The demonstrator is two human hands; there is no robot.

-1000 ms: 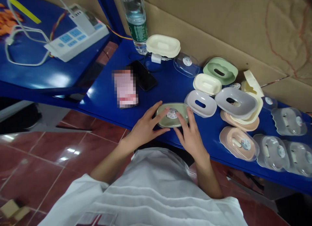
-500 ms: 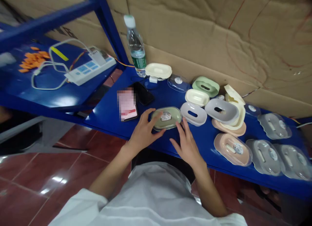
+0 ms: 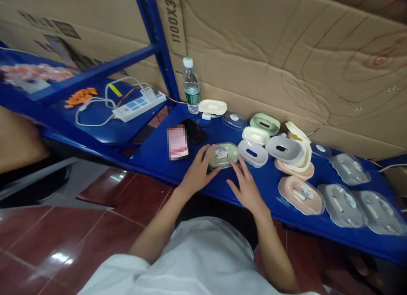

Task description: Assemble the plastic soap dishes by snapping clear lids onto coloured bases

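A green soap box (image 3: pixel 228 160) with a clear oval lid and a white sticker lies flat on the blue table, in front of me. My left hand (image 3: pixel 201 169) is curved around its left end, fingers on the lid and thumb along the front edge. My right hand (image 3: pixel 246 184) rests at the box's front right corner, its fingers stretched and apart, fingertips touching or almost touching the rim. Just right of the box sits a lilac oval tray (image 3: pixel 262 159) with a slot in it.
Behind stand a cream box (image 3: pixel 212 107), a water bottle (image 3: pixel 191 89) and a clear lid (image 3: pixel 234 120). Two phones, one a lit phone (image 3: pixel 178 144), lie left. Rightward are stacked trays (image 3: pixel 286 148), a peach lidded box (image 3: pixel 300 195) and several grey lidded boxes (image 3: pixel 341 206). A power strip (image 3: pixel 140 107) lies on the left shelf.
The camera view has tilted up and shifted left, so everything sits lower and the rear shelf shows more. Both hands keep about the same places at the green soap box.
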